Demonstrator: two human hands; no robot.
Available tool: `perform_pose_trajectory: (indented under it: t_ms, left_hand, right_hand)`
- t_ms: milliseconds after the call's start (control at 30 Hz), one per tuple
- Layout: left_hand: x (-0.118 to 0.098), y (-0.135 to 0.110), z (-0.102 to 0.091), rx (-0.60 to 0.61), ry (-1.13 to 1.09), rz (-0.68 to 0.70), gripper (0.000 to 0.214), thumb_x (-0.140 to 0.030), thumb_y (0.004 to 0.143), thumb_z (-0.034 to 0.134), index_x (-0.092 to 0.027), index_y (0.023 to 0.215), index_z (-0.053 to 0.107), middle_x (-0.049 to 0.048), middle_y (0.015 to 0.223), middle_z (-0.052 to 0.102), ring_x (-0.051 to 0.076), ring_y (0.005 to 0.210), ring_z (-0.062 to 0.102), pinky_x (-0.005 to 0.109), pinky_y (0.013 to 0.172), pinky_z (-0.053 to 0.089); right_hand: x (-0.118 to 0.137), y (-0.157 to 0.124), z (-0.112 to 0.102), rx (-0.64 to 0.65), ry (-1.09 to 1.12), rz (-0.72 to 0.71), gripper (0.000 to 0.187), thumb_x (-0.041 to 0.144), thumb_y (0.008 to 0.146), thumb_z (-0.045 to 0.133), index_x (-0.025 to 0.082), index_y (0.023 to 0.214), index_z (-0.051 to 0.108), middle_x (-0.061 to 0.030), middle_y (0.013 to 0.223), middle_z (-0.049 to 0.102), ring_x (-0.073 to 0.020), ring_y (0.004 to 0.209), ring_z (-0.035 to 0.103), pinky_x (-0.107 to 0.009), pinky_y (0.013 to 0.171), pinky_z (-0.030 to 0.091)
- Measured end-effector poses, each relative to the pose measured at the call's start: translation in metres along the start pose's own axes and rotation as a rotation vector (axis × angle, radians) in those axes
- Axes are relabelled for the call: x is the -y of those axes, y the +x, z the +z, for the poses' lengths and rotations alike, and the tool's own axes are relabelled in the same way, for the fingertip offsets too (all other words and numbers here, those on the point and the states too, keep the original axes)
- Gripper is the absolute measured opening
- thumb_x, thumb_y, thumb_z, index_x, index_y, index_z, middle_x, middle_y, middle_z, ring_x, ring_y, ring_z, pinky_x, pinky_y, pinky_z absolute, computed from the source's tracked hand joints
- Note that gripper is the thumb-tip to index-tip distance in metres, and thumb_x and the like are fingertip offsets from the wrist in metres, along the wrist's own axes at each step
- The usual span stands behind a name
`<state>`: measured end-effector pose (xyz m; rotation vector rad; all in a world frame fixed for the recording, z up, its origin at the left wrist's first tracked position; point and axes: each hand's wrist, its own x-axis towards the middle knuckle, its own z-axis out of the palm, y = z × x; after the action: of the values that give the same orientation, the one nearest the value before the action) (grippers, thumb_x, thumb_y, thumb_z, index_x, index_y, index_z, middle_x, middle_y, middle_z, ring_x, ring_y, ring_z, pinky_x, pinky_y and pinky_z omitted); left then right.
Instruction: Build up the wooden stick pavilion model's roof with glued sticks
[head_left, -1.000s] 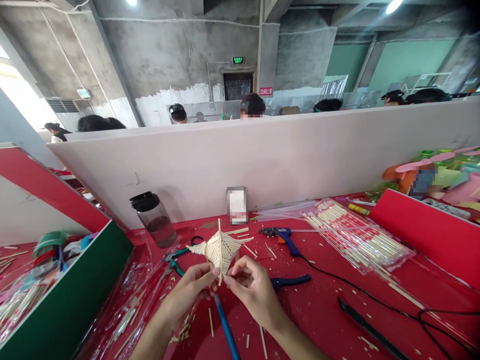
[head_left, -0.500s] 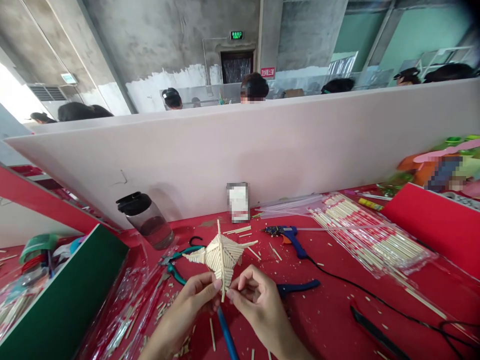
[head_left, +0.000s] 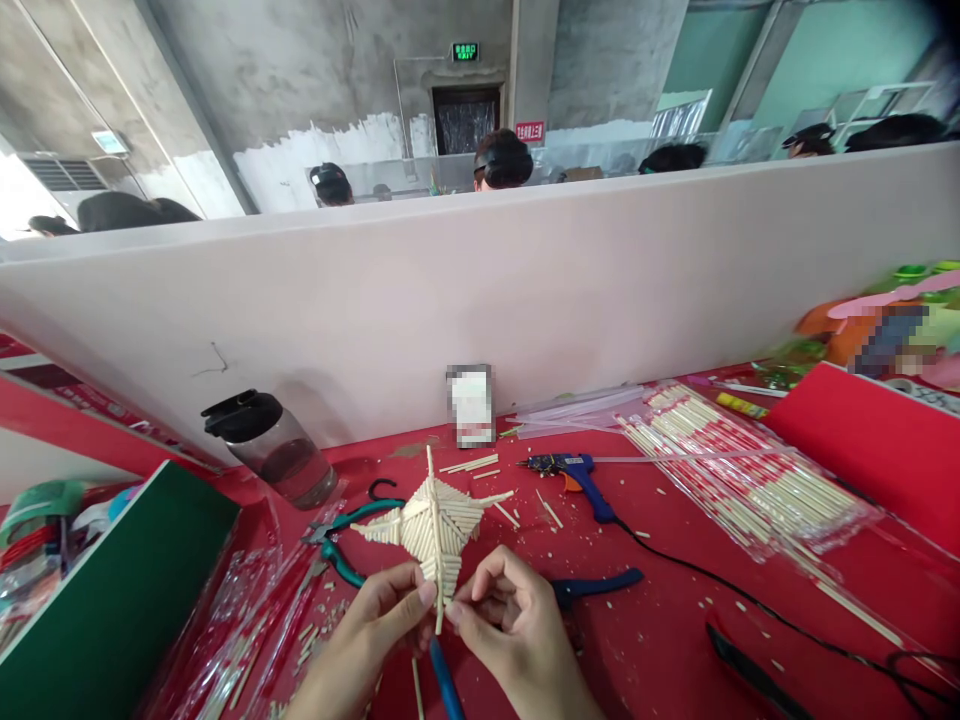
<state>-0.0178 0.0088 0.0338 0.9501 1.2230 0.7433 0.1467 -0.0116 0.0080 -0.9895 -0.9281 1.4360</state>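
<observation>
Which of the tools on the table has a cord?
The blue glue gun, right of the stick model, trails a black cord; the teal-handled pliers and the blue handle near the right hand show none.

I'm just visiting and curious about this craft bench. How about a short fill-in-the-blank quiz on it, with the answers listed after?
1. The tabletop below the left hand, right hand and stick-built model is ____.
2. The lid of the water bottle is ____.
3. The trigger of the blue glue gun is ____.
4. The exit sign above the door glows ____.

Missing words: red; black; orange; green.
</observation>
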Motion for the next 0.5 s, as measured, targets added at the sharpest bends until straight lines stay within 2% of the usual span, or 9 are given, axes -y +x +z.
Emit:
perform_pose_trajectory:
  t_ms: [200, 500]
  left_hand:
    - [0.0033, 0.0004, -0.0041, 0.034, -0.003, 0.010, 0.048, -0.064, 0.069, 0.081, -0.016, 0.075, 0.074, 0.0008, 0.069, 0.059, 0.015, 0.068, 0.052, 0.023, 0.067, 0.046]
    - [0.0016, -0.0013, 0.0000, -0.013, -0.032, -0.004, 0.046, -0.062, 0.067, 0.083, -0.017, 0.075, 0.074, 0.0006, 0.068, 0.062, 0.014, 0.066, 0.052, 0.022, 0.065, 0.045]
  right_hand:
    - [-0.0011, 0.0007, -0.0014, 0.017, 0.050, 0.024, 0.035, 0.033, 0.070, 0.084, 0.021, 0.075, 0.051, 0.0045, 0.064, 0.055, -0.0105, 0.059, 0.052, -0.020, 0.057, 0.044]
    - [0.0033, 0.0005, -0.0043, 0.036, 0.045, 0.044, 0.031, 0.034, 0.072, 0.083, 0.020, 0.078, 0.056, 0.0015, 0.070, 0.060, -0.0126, 0.063, 0.057, -0.022, 0.060, 0.047]
